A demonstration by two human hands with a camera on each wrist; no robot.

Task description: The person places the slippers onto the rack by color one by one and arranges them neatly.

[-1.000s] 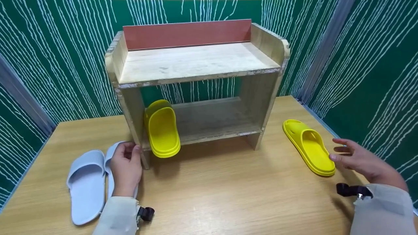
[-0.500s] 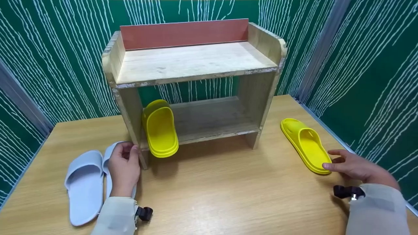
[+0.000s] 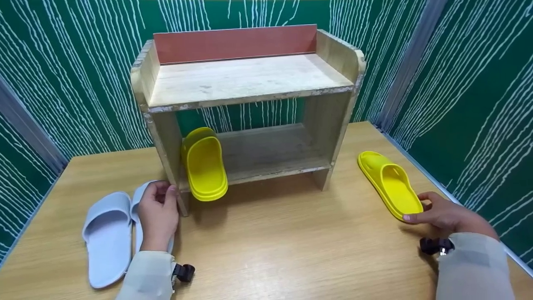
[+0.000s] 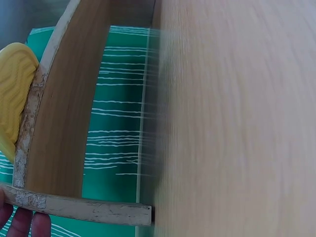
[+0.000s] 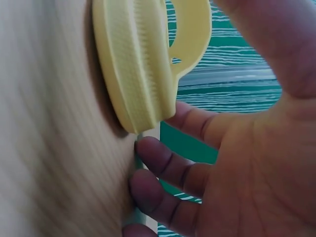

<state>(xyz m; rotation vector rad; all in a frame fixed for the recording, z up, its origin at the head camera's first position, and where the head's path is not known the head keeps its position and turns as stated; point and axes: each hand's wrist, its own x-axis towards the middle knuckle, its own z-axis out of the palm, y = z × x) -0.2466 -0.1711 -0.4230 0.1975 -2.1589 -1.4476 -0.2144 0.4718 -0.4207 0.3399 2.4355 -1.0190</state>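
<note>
A small wooden shoe rack [image 3: 254, 79] stands on the table. My left hand [image 3: 160, 218] grips the lower front of its left side panel; the left wrist view shows fingertips [image 4: 42, 224] at the panel's edge [image 4: 98, 210]. One yellow slipper [image 3: 206, 168] sits at the left end of the lower shelf, its heel jutting past the front edge. The other yellow slipper [image 3: 391, 187] lies on the table right of the rack, toe pointing away. My right hand [image 3: 443, 214] holds its heel, thumb at the near left edge and forefinger on the right side.
A pale grey slipper [image 3: 110, 241] lies left of the rack; its mate [image 3: 139, 196] is partly hidden by my left hand and forearm. Green walls with white streaks close in the table [image 3: 283, 246] behind and at both sides. Dark cameras [image 3: 185, 273] sit on the wrists.
My right hand has come left and down onto the right yellow slipper's heel, its thumb now at the near edge. The left hand has kept its place on the rack.
</note>
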